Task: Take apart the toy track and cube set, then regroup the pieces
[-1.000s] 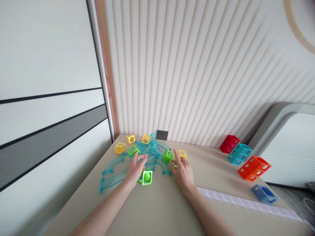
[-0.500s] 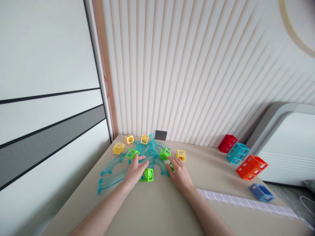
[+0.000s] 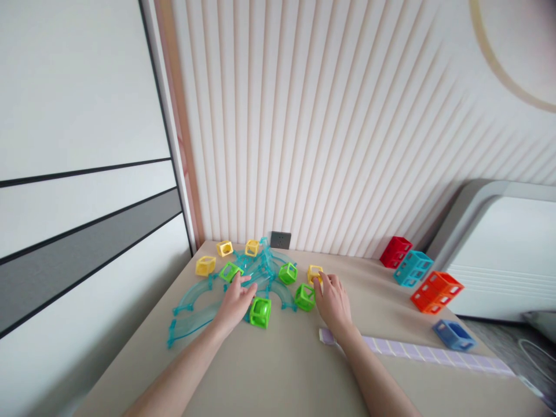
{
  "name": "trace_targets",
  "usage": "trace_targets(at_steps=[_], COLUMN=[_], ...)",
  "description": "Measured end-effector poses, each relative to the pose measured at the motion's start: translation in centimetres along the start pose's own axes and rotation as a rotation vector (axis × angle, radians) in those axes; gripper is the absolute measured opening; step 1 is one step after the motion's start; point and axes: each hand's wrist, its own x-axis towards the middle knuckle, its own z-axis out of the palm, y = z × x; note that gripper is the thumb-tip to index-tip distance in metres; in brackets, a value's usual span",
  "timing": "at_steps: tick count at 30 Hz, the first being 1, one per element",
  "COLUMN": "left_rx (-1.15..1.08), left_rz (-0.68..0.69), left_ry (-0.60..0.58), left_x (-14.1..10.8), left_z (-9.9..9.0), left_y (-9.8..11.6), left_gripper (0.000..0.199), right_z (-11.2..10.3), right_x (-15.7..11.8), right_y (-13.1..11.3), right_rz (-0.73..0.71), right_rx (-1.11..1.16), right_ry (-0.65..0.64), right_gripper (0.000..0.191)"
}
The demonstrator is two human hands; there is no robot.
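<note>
On the left, my left hand [image 3: 237, 301] has its fingers apart, its fingertips at a green cube frame [image 3: 230, 271] beside clear blue track pieces [image 3: 195, 322]. Just below that hand sits a green cube with a rounded inside [image 3: 260, 313]. My right hand [image 3: 333, 298] is at a yellow cube frame [image 3: 314, 273], with fingertips at its near right edge; whether they grip it is unclear. Left of this hand lies another green cube [image 3: 304, 297], and a further green cube [image 3: 287, 273] is behind it.
Yellow frames [image 3: 205, 266] lie at the back left. To the right stand red [image 3: 395, 252], light blue [image 3: 412, 268] and orange [image 3: 436, 292] blocks, and a blue frame [image 3: 454, 335]. A lilac strip [image 3: 412, 352] crosses the table [image 3: 295, 370] near my right forearm.
My right hand has moved right, from the green cube to the yellow frame, uncovering the green cube. My left hand stays by its green frame. The view has shifted slightly.
</note>
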Motion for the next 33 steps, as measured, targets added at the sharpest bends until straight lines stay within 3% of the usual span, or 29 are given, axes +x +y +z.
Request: trace_targets(at_steps=[8,17,20,24,27,29,33], left_rx=[-0.083,-0.287,-0.362,-0.454,-0.488,-0.495,-0.481], left_rz=[-0.027,-0.179,-0.194,-0.185,-0.18,-0.179,-0.183], left_ry=[0.028,0.037,0.048,0.045,0.061,0.082,0.132], left_x=[0.4,-0.2,-0.4,-0.4,-0.3,-0.2,0.0], left_z=[0.0,0.0,0.0,-0.1,-0.2,-0.2,-0.2], left_y=[-0.3,1.5,1.7,2.0,2.0,1.9,1.2], left_gripper=[0.051,0.037,0.026,0.017,0.021,0.021,0.022], right_z=[0.8,-0.8,-2.0,-5.2,-8.3,-10.0,-11.7], right_x=[-0.1,-0.2,0.2,1.3,1.8,1.9,1.3], right_y=[-0.1,-0.8,0.2,4.8,10.2,13.7,18.9], right_rz=[-0.077,-0.084,-0.049,0.145,0.393,0.512,0.639], right_rx=[0.09,0.102,0.081,0.013,-0.115,-0.178,-0.191], right_ry=[-0.058,0.008,0.074,0.268,0.522,0.566,0.508], right_gripper=[0.044,0.034,0.032,0.041,0.049,0.057,0.07])
